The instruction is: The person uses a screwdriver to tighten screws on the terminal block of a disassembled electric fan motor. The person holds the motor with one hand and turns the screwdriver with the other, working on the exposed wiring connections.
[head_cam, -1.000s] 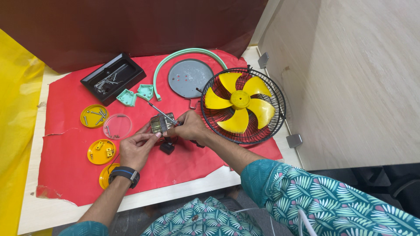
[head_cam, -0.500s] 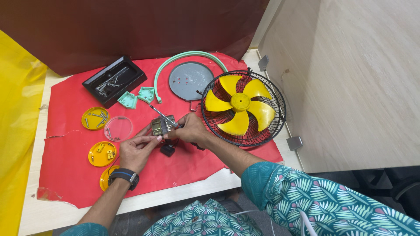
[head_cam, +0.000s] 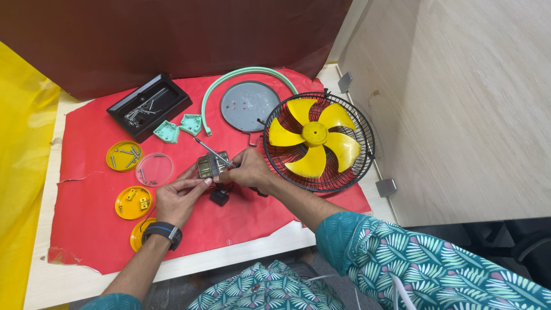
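L hand (head_cam: 178, 198) grips small motor (head_cam: 211, 165) from below-left | R hand (head_cam: 248, 170) pinches screwdriver (head_cam: 211, 151), tip on motor top | motor btwn both hands, over red mat (head_cam: 92, 229)

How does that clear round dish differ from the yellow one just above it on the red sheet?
The clear dish is see-through, so the red sheet shows through it; the yellow dish is opaque. The clear dish holds only a few small bits at its edge, while the yellow dish holds several long screws. The clear dish lies nearer the left hand. Both are round, shallow and lie flat.
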